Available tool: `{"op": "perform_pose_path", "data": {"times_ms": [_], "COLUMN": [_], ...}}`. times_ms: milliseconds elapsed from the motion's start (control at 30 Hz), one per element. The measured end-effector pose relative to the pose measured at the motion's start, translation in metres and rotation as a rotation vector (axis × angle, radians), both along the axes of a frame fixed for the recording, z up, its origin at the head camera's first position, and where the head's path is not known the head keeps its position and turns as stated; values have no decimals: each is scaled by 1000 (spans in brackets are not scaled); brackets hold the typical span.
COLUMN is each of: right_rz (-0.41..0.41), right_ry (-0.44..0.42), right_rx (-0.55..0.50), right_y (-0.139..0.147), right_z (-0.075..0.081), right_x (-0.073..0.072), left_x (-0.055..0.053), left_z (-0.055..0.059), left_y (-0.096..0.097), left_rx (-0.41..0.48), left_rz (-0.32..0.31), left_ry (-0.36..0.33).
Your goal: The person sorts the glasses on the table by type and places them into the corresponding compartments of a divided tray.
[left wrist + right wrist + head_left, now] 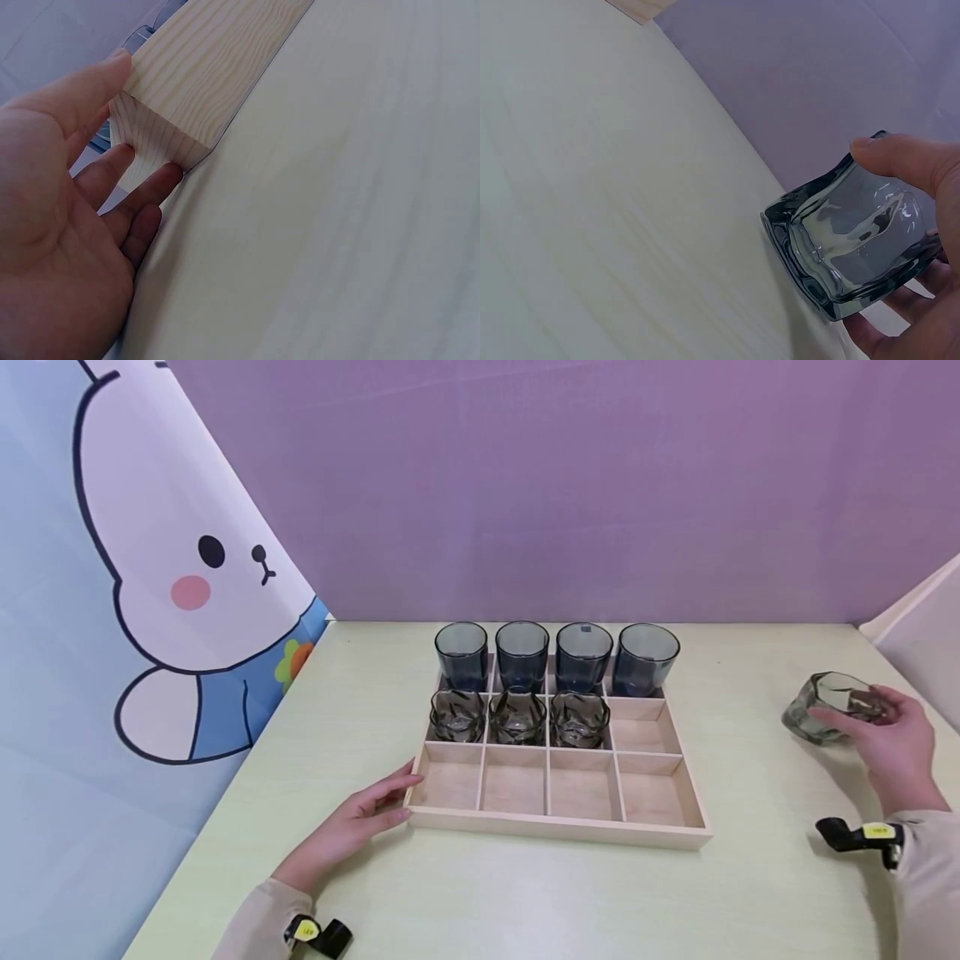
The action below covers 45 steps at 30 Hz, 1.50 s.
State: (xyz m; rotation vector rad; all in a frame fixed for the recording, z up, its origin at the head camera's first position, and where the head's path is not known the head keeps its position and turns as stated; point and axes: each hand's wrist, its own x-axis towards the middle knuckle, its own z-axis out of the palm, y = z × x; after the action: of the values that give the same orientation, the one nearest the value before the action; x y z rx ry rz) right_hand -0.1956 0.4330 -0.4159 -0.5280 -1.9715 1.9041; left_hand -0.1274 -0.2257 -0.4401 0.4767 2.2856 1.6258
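Observation:
My left hand (352, 818) holds the near left corner of a divided wooden tray (555, 828), thumb at the front corner and fingers along the side. The left wrist view shows fingertips against the tray's end face (157, 139). Off to the right, my right hand (900, 747) grips a short greenish-grey drinking glass (817, 702) with wavy sides. That glass (855, 240) is tilted, its thick base low over the table, the thumb at its upper edge and fingers underneath. Three similar short glasses (517, 718) sit in the middle row's left compartments.
Several taller blue-grey glasses (573, 660) fill the tray's back row. A purple backdrop (562, 485) rises behind the pale table (525, 902). On the left hangs a blue cloth (60, 693) with a cartoon animal; a white sheet (922, 643) borders the right.

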Motion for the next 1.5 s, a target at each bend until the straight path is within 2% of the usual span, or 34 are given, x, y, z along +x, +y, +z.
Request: {"op": "perform_pose_path", "data": {"times_ms": [167, 433, 700, 967, 1333, 1500], "right_rz": [8, 149, 213, 255, 289, 303], "right_ry": [-26, -47, -2, 2, 34, 22], "right_rx": [75, 252, 322, 375, 456, 477], "right_y": [-7, -22, -41, -63, -84, -93], "right_z": [1, 3, 11, 17, 23, 29], "right_x": [2, 3, 2, 5, 6, 9], "left_x": [-1, -1, -2, -3, -1, 0], "left_z": [-1, -3, -5, -6, -5, -4], "left_y": [0, 0, -1, -1, -1, -1], "left_rx": [4, 19, 33, 35, 25, 25], "left_rz": [-6, -14, -19, -19, -16, -13], "left_ry": [2, 26, 46, 43, 38, 33]}}
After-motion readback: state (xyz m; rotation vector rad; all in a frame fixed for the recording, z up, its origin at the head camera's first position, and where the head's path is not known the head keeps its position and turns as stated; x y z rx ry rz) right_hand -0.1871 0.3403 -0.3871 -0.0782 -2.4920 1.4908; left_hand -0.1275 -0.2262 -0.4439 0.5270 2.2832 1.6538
